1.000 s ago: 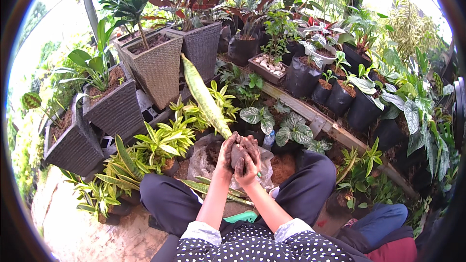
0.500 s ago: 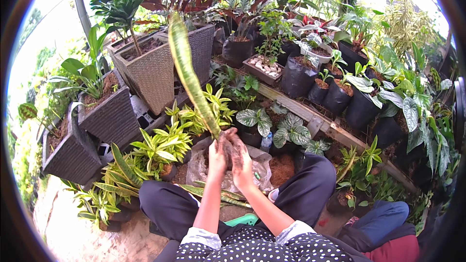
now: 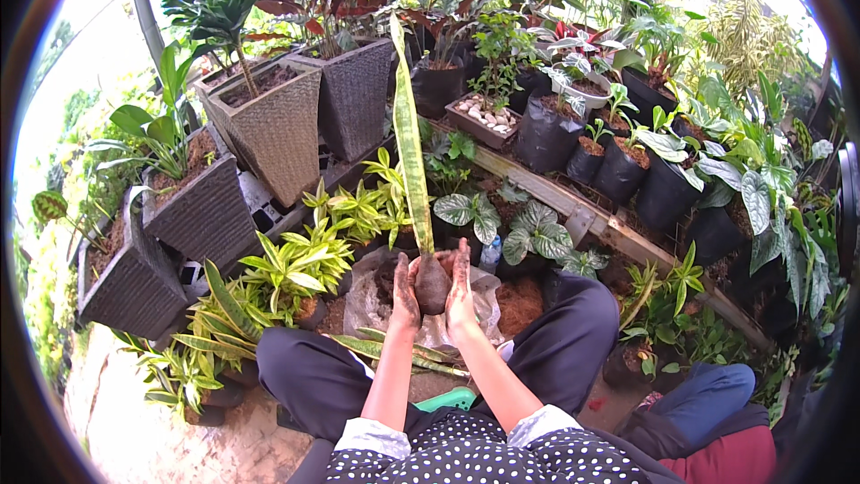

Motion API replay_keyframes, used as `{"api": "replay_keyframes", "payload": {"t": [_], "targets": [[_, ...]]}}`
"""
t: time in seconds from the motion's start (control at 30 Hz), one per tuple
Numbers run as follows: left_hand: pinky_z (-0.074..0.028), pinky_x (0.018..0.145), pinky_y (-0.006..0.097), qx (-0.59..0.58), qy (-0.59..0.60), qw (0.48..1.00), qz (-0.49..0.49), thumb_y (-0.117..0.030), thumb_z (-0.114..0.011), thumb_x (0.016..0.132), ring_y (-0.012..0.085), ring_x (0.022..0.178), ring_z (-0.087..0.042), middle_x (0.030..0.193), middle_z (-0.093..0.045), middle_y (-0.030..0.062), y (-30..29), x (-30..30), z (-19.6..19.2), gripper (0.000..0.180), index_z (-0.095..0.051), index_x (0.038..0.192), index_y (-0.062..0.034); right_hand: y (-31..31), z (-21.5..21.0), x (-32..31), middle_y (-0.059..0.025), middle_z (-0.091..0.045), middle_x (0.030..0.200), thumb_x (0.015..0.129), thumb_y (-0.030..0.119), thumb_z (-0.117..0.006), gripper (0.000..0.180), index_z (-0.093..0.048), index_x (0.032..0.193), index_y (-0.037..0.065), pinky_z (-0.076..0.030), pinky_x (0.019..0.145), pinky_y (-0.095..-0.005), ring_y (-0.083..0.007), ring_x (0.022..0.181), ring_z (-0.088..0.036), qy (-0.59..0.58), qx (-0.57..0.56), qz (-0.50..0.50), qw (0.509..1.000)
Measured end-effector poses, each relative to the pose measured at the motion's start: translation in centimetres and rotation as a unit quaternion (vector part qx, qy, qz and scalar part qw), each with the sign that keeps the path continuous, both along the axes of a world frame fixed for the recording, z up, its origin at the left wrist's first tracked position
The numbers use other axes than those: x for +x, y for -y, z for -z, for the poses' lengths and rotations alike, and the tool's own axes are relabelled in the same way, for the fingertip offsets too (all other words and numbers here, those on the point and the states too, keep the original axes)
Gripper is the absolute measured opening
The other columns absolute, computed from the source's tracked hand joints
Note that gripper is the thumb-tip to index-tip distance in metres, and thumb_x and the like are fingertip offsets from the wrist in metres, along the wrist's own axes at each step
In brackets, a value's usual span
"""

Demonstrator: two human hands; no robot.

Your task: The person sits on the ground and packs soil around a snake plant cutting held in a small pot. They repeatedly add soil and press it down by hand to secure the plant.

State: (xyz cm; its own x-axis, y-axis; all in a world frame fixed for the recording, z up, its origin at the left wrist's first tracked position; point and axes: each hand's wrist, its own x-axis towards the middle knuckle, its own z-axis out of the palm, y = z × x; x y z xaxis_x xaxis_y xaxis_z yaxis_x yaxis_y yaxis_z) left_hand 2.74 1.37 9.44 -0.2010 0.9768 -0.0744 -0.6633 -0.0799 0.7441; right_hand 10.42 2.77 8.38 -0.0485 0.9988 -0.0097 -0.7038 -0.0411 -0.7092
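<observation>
Around the person there are many plants, and the biggest things are the square woven planters: a light brown planter (image 3: 273,139) with a small green tree in it, a dark grey planter (image 3: 358,99) with red and green leaves behind it, and two more grey planters (image 3: 202,211) on the left side. On the right a wooden plank (image 3: 573,206) carries a row of black nursery bags (image 3: 663,193) with young plants, and a shallow tray of white pebbles (image 3: 484,116). Low plants with yellow-green striped leaves (image 3: 291,264) grow near the person's left knee.

The person sits on the ground with the legs apart, in dark trousers (image 3: 313,376) and a dotted shirt. Between the knees lies a clear plastic bag (image 3: 376,300) with dark soil, and some cut long leaves (image 3: 385,350) lie in front of it.

The plant in the hands is a single long leaf (image 3: 410,143), stiff and narrow, standing almost upright and leaning a little to the left. It is dark green in the middle with pale bands across it, and has a yellow edge. At its bottom there is a rounded ball of dark soil (image 3: 433,282), held just above the plastic bag.

The left hand (image 3: 403,291) and the right hand (image 3: 461,282) are both dirty with soil. Their fingers are closed around the soil ball from the two sides, pressing it between the palms.
</observation>
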Motion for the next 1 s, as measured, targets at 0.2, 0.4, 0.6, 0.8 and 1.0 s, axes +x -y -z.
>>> {"api": "replay_keyframes", "payload": {"t": [0.2,0.4,0.6,0.8,1.0], "targets": [[-0.041,0.09,0.033,0.048,-0.046,0.998,0.012,-0.05,-0.031,0.092,0.0205,0.098,-0.055,0.107,-0.057,0.0112,1.0,-0.5,1.4,0.057,-0.046,0.119,-0.0014,1.3,-1.6,0.9,-0.0111,-0.028,0.14,0.095,0.035,-0.038,0.055,-0.023,0.138,0.004,-0.03,0.101,-0.0287,-0.0177,0.123,-0.037,0.111,0.034,-0.016,0.993],[0.004,0.109,0.038,0.12,-0.227,0.961,-0.103,-0.071,-0.008,0.081,0.0214,0.137,0.0,0.149,-0.003,0.0093,0.5,0.7,1.3,0.087,-0.003,0.143,-0.0095,1.4,-2.3,0.3,0.001,-0.049,0.064,0.092,0.044,-0.042,0.051,-0.057,0.077,-0.002,-0.034,0.051,-0.0225,-0.0064,0.059,-0.042,0.293,0.015,0.07,0.953],[-0.013,0.108,0.035,0.074,-0.126,0.981,-0.124,-0.073,-0.019,0.081,0.0226,0.132,-0.022,0.147,-0.016,0.0089,0.4,-1.1,-0.4,0.09,-0.016,0.141,-0.0057,0.3,-3.4,1.8,-0.0127,-0.059,0.107,0.091,0.054,-0.033,0.066,-0.048,0.12,-0.003,-0.042,0.088,-0.0313,-0.0182,0.097,-0.057,0.059,-0.039,-0.163,0.984],[-0.041,0.086,0.03,0.031,-0.065,0.997,-0.006,-0.049,-0.033,0.09,0.0207,0.094,-0.056,0.104,-0.059,0.0139,1.6,0.8,-1.3,0.059,-0.053,0.107,0.0047,0.4,-2.4,1.3,-0.0144,-0.042,0.13,0.093,0.052,-0.026,0.067,-0.017,0.14,0.006,-0.028,0.102,-0.0312,-0.0195,0.124,-0.035,0.144,-0.038,-0.07,0.986],[-0.039,0.089,0.03,0.049,-0.112,0.992,-0.032,-0.043,-0.032,0.094,0.02,0.099,-0.053,0.108,-0.056,0.0148,0.7,0.6,-0.4,0.056,-0.048,0.115,0.0052,-0.8,0.7,0.8,-0.0149,-0.058,0.106,0.092,0.043,-0.043,0.053,-0.042,0.123,-0.001,-0.043,0.084,-0.0334,-0.0209,0.096,-0.058,0.134,0.068,0.036,0.988]]}}
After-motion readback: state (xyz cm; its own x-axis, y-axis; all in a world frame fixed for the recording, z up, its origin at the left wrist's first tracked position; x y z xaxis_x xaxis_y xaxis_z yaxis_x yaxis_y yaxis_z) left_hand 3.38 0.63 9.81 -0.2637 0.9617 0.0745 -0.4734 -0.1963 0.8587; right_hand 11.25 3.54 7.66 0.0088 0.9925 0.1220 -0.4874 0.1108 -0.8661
